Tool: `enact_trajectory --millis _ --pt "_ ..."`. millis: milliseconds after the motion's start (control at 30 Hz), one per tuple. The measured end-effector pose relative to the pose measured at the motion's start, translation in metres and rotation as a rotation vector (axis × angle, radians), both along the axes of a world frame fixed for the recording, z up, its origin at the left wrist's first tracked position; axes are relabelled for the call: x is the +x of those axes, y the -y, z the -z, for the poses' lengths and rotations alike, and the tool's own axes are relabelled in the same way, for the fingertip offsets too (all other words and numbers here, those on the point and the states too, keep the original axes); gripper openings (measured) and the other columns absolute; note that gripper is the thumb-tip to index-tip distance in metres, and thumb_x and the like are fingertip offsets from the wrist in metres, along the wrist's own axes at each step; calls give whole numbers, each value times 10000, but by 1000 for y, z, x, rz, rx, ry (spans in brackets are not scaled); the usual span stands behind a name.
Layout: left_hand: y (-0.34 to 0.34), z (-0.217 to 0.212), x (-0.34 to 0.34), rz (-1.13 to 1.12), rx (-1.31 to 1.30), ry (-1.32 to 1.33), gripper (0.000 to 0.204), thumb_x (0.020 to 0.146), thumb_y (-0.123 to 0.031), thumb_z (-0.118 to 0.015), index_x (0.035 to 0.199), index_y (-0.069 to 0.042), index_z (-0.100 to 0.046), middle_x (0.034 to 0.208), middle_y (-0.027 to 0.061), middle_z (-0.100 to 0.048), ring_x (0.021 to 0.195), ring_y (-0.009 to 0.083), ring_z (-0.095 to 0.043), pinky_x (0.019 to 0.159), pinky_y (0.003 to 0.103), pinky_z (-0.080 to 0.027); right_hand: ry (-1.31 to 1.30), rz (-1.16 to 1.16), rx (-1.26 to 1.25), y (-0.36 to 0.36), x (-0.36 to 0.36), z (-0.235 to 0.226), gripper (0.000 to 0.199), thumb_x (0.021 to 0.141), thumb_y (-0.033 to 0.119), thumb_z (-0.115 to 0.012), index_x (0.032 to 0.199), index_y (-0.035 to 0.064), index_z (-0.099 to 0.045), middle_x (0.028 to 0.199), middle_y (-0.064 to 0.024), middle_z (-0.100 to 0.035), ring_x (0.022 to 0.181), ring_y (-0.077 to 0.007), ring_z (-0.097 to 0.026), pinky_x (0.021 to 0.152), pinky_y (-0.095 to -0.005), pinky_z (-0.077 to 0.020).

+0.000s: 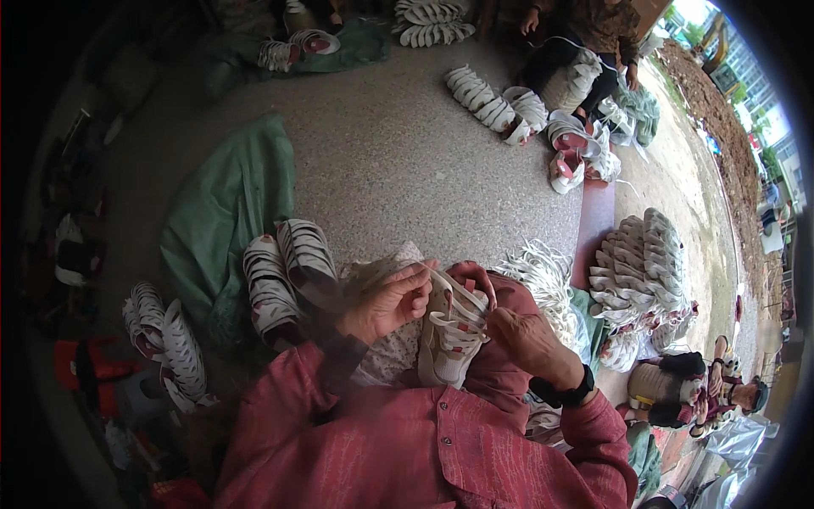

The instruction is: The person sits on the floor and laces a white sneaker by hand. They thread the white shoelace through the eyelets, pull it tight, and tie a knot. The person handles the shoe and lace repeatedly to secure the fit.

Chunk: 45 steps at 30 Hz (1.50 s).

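A white and beige shoe upper (449,339) with red details rests on my lap, its toe toward my body. White shoelace (462,297) crosses its opening in several rows. My left hand (388,304) is closed at the upper left of the shoe, thumb and fingertips pinching a stretch of lace. At the shoe's right edge my right hand (527,343), with a black band on the wrist, is closed where a lace row ends; its fingertips are partly hidden. Patterned cloth (394,352) lies under the shoe on my left thigh.
Rows of shoe uppers (275,288) and a green sheet (229,212) lie at my left. A heap of white laces (543,280) sits by my right knee, with stacked uppers (640,271) beyond. Another person (593,51) sits at the far right among more uppers.
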<state>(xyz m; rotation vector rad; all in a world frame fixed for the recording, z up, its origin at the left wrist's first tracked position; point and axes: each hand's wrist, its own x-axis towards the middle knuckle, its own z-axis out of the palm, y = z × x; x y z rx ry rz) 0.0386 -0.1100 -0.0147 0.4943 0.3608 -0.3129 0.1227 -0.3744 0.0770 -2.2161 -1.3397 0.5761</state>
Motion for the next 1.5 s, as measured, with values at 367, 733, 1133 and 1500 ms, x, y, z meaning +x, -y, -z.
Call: enact_trajectory --millis 367,733,1133,1500 --pt "-43 -71 -9 -120 551 341 317 1019 -341 -586 1065 -33 -650 731 -30 -530 656 69 -509 611 233 -433 2 338 52 6 29 21 112 912 115 -632 987 65 -699 906 -129 -673 772 -331 -692 683 -376 -530" --pt "-85 -23 -39 -358 63 236 281 1033 -317 -564 1132 -61 -624 742 -50 -522 683 106 -545 647 254 -455 -33 243 159 -10 26 17 94 884 109 -671 968 79 -701 964 -122 -664 841 -338 -674 701 -385 -533" --pt "-11 1 -15 170 1181 382 276 997 -229 -604 957 23 -707 763 13 -628 740 102 -580 685 282 -466 47 98 194 -59 14 30 110 850 126 -711 956 107 -734 958 -105 -681 834 -310 -694 729 -379 -547" --pt "5 4 -9 170 1586 636 158 875 -144 -632 841 8 -658 844 129 -630 797 301 -632 721 390 -492 -158 -63 238 -67 38 49 162 797 50 -755 953 38 -712 914 -96 -657 790 -252 -681 704 -335 -539"
